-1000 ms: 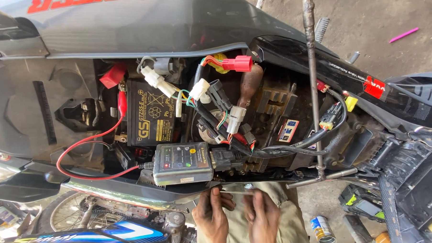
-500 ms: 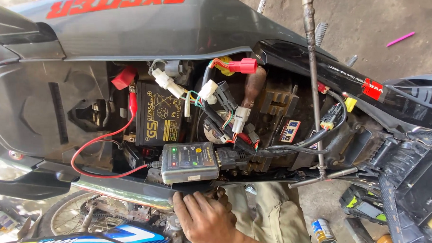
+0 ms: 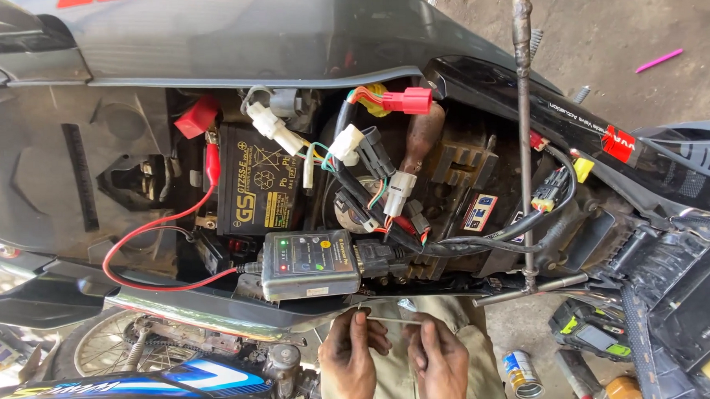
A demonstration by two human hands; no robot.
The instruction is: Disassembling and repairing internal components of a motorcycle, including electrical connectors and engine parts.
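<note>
My left hand and my right hand are low in the head view, below the open motorcycle seat bay. Together they hold a thin pale stick-like piece, each pinching one end. Just above them a grey diagnostic box with small lights rests on the frame edge. Its red wire loops left and up to a clip on the black battery. White and red connectors hang among the wiring in the bay.
A long metal rod props up the seat at the right. On the floor lie a small can, a yellow-black meter and a pink stick. A spoked wheel shows lower left.
The view has shifted slightly. My hands moved from overlapping each other to being side by side again, now pinching the thin pale piece between them.
</note>
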